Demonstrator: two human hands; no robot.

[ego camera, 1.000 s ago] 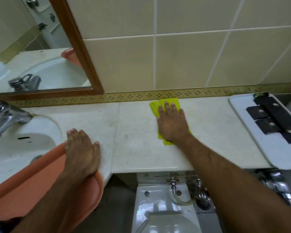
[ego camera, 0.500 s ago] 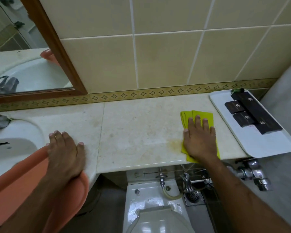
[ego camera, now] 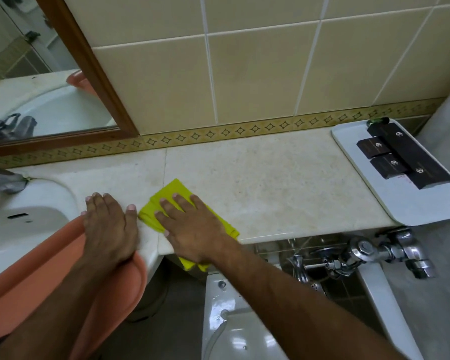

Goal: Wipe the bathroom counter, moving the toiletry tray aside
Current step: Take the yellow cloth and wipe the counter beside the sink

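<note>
toiletry tray (ego camera: pixel 411 203) at counter's (ego camera: pixel 283 188) right end, well apart from fingers (ego camera: pixel 178 201)

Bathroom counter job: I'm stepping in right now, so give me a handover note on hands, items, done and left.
Right hand: flat, pressing the yellow cloth on the counter, front edge, near the sink.
Left hand: empty, braced on the counter corner beside the orange basin.
Toiletry tray: at the counter's right end, overhanging, dark boxes on it.
Done: tray aside.
Left: unclear how much remains; under the tray looks untouched.

Cloth (ego camera: pixel 178 195) on counter (ego camera: pixel 270 183) near front edge, sink (ego camera: pixel 24 224) left, tray (ego camera: pixel 405 203) far right holding 4 boxes (ego camera: pixel 390 165)
</note>
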